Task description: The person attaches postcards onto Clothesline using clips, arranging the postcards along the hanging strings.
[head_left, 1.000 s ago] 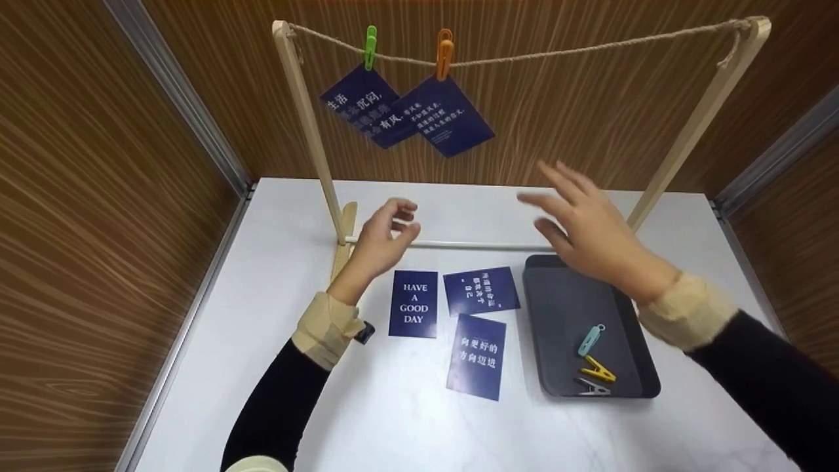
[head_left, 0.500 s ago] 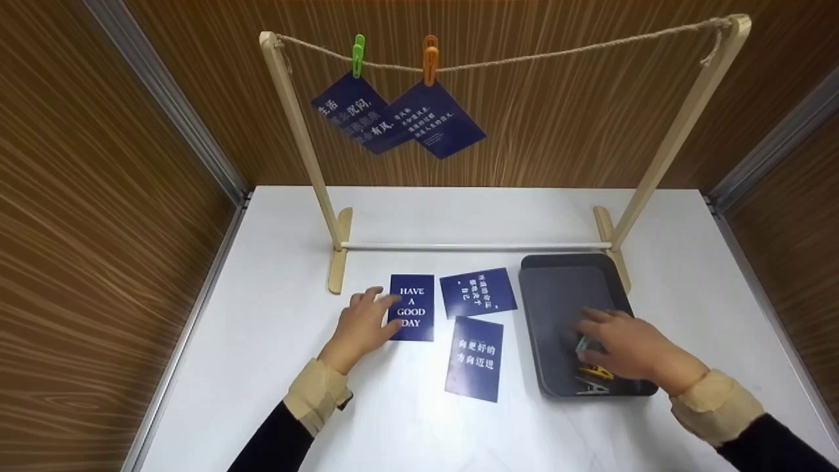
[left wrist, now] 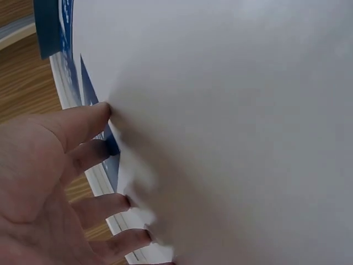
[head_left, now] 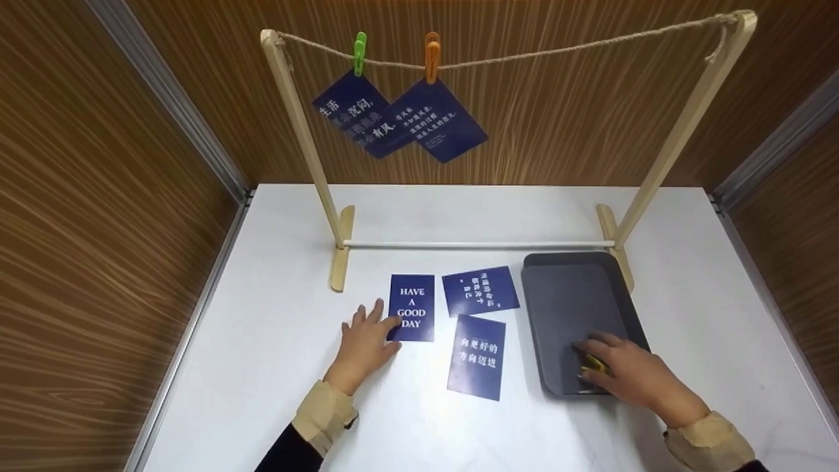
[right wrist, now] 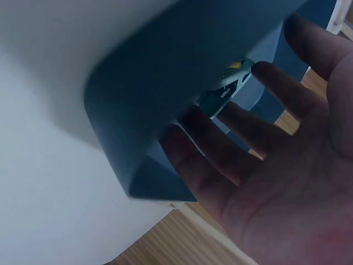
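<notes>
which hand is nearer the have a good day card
Left: the left hand is at the lower left of the card; the right hand is over the gray tray.

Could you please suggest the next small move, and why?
Perhaps the right hand should pinch the yellow clip: it shows between thumb and fingers in the tray, the left hand has a finger over the HAVE A GOOD DAY card, and two cards hang clipped from the rope.

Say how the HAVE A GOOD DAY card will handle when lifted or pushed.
The card looks thin, so probably light. Likely fairly stiff, since the hanging cards barely curl. Lying flat on the table, it may slide when pushed.
</notes>
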### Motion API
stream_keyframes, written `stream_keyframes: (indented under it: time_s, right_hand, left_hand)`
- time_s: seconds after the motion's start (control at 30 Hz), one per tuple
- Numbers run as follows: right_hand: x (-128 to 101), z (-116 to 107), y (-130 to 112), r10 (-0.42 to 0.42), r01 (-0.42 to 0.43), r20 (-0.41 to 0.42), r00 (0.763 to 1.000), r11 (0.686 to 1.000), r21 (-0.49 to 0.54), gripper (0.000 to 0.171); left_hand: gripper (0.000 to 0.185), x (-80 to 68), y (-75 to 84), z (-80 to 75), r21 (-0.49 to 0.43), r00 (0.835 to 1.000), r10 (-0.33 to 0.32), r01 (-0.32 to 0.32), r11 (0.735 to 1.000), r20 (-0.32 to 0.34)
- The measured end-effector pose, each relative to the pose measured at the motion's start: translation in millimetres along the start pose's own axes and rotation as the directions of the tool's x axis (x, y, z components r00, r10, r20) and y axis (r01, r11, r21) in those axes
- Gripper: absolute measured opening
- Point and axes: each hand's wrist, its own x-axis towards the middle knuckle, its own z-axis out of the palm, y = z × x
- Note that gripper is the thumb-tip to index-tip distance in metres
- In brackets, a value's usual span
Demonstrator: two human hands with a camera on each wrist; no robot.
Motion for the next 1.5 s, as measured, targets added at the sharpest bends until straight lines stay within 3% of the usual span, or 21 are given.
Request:
stream_keyframes:
  time_s: [0.23, 0.33, 0.47, 0.7, 0.9, 1.2, 1.33, 1.5]
  right_hand:
    - [-0.1, 9.1, 1.5, 0.025, -0.027, -0.103, 0.994, 1.0, -0.015, 0.036]
    - [-1.2, 11.2, 3.1, 0.041, -0.045, -0.121, 0.992, 0.999, -0.027, 0.04]
    - [-4.0, 11.2, 5.9, 0.059, -0.065, -0.127, 0.99, 0.997, -0.046, 0.05]
    - [-6.8, 12.4, 10.5, 0.121, -0.126, -0.1, 0.988, 0.991, -0.053, 0.048]
    - [-7.1, 16.8, 13.3, 0.131, -0.13, -0.143, 0.981, 0.991, 0.015, 0.028]
    - [-10.6, 14.4, 13.9, 0.214, -0.185, -0.159, 0.964, 0.967, 0.177, 0.03]
    - [-11.9, 12.3, 13.3, 0.239, -0.194, -0.218, 0.946, 0.959, 0.207, 0.029]
    - [-11.0, 14.5, 11.1, 0.233, -0.161, -0.303, 0.924, 0.956, 0.243, 0.023]
  left_hand:
    - [0.04, 5.3, 0.1, -0.4, -0.029, 1.0, -0.008, 0.007, 1.0, -0.015]
    - [0.045, 5.9, -0.1, -0.2, -0.022, 1.0, -0.005, 0.005, 1.0, -0.005]
    - [0.054, 6.3, 1.1, -0.1, -0.007, 1.0, -0.002, 0.002, 1.0, -0.004]
    - [0.045, 6.6, 2.0, -2.0, 0.015, 0.999, 0.013, -0.013, 1.0, -0.035]
    - [0.036, 10.6, 0.5, -10.7, -0.057, 0.999, 0.032, -0.033, 0.998, -0.021]
    - [0.028, 10.3, -6.3, -20.5, -0.133, 0.997, 0.07, -0.065, 0.989, 0.037]
    - [0.015, 10.5, -3.6, -17.9, -0.122, 0.998, 0.014, -0.007, 0.993, 0.053]
    - [0.042, 13.2, 5.7, -9.2, -0.039, 0.997, -0.069, 0.07, 0.997, 0.028]
